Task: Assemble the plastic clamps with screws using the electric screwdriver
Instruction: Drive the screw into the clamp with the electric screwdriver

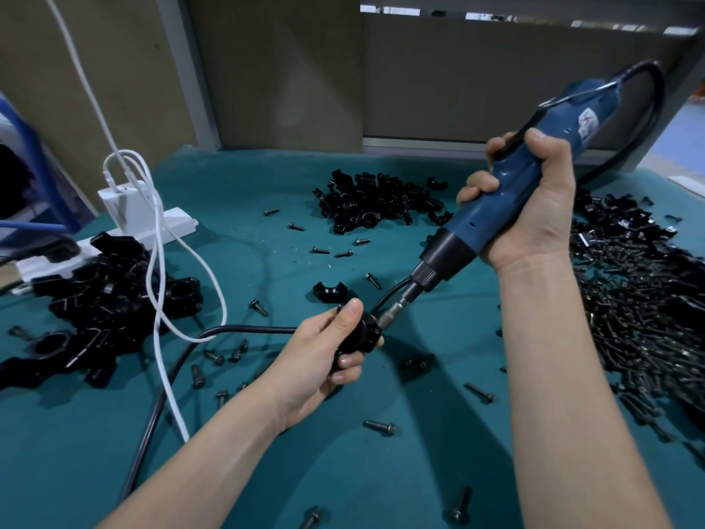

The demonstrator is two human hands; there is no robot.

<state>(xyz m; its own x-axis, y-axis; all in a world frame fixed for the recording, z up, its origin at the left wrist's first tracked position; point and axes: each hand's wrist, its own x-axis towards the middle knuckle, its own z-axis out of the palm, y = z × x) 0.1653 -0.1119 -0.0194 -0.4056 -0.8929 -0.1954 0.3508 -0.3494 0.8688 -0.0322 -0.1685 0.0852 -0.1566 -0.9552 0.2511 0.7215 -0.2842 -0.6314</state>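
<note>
**Desk:** What is in hand at the bench?

**Photographer:** A worker's left hand (pixel 328 353) grips 1 black plastic clamp (pixel 368 334) just above the green mat (pixel 381 471), thumb on top and fingers curled beneath it. The right hand (pixel 534 208) is wrapped round the blue electric screwdriver (pixel 496 200), fingers closed tight on the barrel and its black lever. The tool slants down to the left and its bit (pixel 393 315) meets the clamp's right end. The screw itself is hidden at that joint.

**Desk:** How much looks done?

**Photographer:** A cluster of joined clamps (pixel 103 299) lies at the left, beside the white power strip (pixel 152 227) and under a loop of white cable (pixel 160 299). I read that as the finished lot, though I can't count it.

**Desk:** And what is left?

**Photographer:** Plenty, by my reading. A pile of loose clamp halves (pixel 377 204) sits at the far middle of the mat, and 1 single half (pixel 330 290) lies just behind the left hand. A thick heap of screws (pixel 648 318), mixed with more black parts, fills the right side. Stray screws (pixel 379 426) dot the mat between the arms. On that showing the job is well short of its end, with 1 clamp at the driving step.
</note>
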